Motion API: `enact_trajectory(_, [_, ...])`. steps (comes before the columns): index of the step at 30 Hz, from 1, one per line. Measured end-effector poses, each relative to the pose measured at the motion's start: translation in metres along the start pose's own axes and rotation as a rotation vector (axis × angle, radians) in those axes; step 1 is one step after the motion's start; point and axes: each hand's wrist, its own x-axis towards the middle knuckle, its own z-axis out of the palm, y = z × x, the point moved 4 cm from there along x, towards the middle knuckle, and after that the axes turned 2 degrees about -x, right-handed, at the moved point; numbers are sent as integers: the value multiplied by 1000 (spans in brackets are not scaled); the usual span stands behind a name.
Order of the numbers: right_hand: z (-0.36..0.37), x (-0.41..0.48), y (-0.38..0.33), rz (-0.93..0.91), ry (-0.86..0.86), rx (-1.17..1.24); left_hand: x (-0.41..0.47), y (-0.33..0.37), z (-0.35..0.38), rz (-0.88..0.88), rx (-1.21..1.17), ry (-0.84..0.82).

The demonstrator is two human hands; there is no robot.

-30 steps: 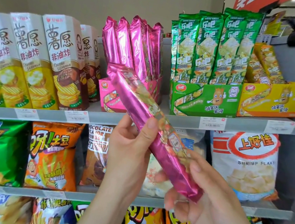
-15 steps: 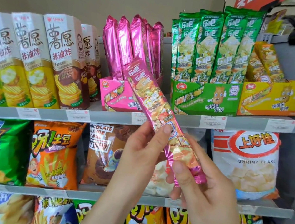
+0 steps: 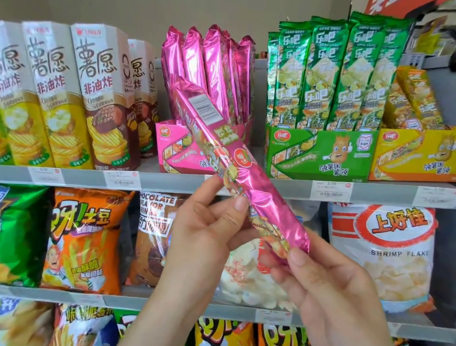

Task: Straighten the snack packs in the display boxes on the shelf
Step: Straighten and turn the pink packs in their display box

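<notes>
One pink snack pack is out of the pink display box, held in the air just in front of it and lying on a slant. Its upper end, white label panel showing, crosses the box's front; its lower end hangs down and right of the box, below the shelf edge that carries the box. Both hands have it. The left hand pinches the pack about mid-length, thumb on the near face: a narrow grip, closed on the foil. The right hand pinches the tail end between thumb and fingertips, equally tight. The other pink packs stand in the box, leaning slightly, behind the held pack's top. The green display box sits right of the pink box, its packs upright. The key point is that the pack's long axis runs from the right hand up toward the box, and the left hand is nearer. The pack likely needs tipping upright before it drops in among its neighbours.
</notes>
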Motion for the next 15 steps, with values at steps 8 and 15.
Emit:
enact_trajectory(8, [1, 1, 4, -190, 181, -146, 6, 6, 7, 23, 167, -7])
enact_trajectory(15, [-1, 1, -2, -194, 175, -185, 8, 2, 4, -50, -83, 1])
